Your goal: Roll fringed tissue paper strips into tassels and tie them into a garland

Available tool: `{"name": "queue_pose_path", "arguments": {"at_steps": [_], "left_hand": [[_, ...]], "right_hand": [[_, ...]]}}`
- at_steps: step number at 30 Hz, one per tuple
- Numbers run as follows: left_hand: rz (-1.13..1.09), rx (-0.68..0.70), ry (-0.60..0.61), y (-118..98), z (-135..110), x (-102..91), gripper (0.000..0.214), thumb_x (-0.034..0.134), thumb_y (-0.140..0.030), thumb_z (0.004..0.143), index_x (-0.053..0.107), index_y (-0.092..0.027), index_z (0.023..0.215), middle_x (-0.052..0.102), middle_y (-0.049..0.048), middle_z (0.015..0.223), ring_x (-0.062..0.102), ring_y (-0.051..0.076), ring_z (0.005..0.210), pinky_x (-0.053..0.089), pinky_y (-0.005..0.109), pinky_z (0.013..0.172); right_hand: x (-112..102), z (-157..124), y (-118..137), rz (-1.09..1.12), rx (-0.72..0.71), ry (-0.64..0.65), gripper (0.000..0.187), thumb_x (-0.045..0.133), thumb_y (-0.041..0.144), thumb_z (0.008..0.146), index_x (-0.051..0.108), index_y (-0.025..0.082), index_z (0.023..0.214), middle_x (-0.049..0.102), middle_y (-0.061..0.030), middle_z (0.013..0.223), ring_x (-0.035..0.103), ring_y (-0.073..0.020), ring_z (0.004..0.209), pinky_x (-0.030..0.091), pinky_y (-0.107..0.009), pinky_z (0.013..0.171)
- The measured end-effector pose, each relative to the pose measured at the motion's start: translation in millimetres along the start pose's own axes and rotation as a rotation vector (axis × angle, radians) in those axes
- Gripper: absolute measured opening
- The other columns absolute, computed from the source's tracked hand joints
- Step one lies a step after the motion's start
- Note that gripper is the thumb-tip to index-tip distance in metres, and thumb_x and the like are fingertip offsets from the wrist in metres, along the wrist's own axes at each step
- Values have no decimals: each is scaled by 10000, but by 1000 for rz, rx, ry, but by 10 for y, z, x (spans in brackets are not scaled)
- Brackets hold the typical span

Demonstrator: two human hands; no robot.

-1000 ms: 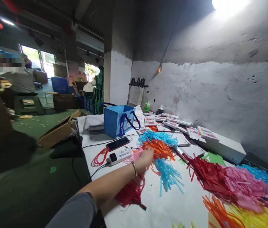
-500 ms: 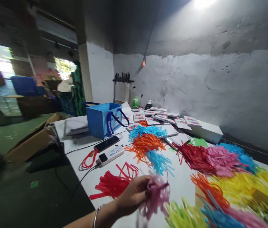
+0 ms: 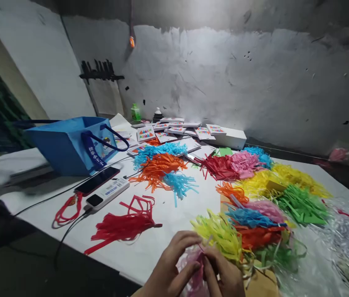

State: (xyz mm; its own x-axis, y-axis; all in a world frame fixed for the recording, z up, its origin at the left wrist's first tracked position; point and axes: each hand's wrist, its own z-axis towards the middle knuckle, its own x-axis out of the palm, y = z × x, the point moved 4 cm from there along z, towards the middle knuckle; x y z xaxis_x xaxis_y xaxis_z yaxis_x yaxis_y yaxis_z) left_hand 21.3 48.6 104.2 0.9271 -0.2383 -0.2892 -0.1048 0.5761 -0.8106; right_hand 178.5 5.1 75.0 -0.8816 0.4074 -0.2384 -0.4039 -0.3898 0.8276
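Note:
Both hands meet at the near edge of the white table (image 3: 174,214). My left hand (image 3: 170,270) and my right hand (image 3: 224,274) pinch a pink paper tassel (image 3: 193,268) between them, fingers curled round its top. A yellow-green tassel (image 3: 219,233) lies just beyond my fingers. To the left lies a red tassel (image 3: 121,225). Blue (image 3: 248,216), orange (image 3: 256,235) and green (image 3: 282,253) tassels are stacked right of my hands.
A blue paper bag (image 3: 69,144), a phone (image 3: 97,180) and a power bank (image 3: 108,192) with cables sit at the left. Piles of coloured tassels (image 3: 255,169) and small printed boxes (image 3: 177,128) fill the back. Clear plastic wrap (image 3: 338,243) lies at the right.
My left hand picked a pink tassel from the far pile and brought it to the near edge. My right hand has come in and joined it. The view turned right.

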Motion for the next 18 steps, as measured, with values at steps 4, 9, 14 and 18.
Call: {"name": "queue_pose_path", "arguments": {"at_steps": [4,9,14,18], "left_hand": [[-12,136,-61,-27,-50,119,169,641,-142,883,751,-247,955,729,80,787,641,229,763,520,333,722],[-151,-83,155,28,-232,291,191,734,-501,819,801,-334,755,721,61,670,628,251,623,517,369,617],[-75,-163,45,-95,-113,123,235,647,-368,913,754,-316,1116,734,100,1095,652,282,1031,524,351,889],[-162,-226,214,-64,27,252,214,617,-327,934,746,-243,1083,737,93,1013,651,249,959,507,319,884]], "right_hand": [[-46,-60,-109,34,192,-83,328,559,489,938,715,213,858,602,30,555,556,-109,447,447,-182,468],[-284,-41,-292,122,386,-225,371,604,547,891,687,189,843,627,9,618,577,-131,516,469,-202,475],[-245,-120,-200,133,353,-158,346,582,517,910,699,205,817,556,30,580,521,-112,501,446,-193,494],[-168,-164,-86,169,299,-87,335,577,511,914,722,219,834,600,20,605,572,-115,525,466,-185,528]]}}
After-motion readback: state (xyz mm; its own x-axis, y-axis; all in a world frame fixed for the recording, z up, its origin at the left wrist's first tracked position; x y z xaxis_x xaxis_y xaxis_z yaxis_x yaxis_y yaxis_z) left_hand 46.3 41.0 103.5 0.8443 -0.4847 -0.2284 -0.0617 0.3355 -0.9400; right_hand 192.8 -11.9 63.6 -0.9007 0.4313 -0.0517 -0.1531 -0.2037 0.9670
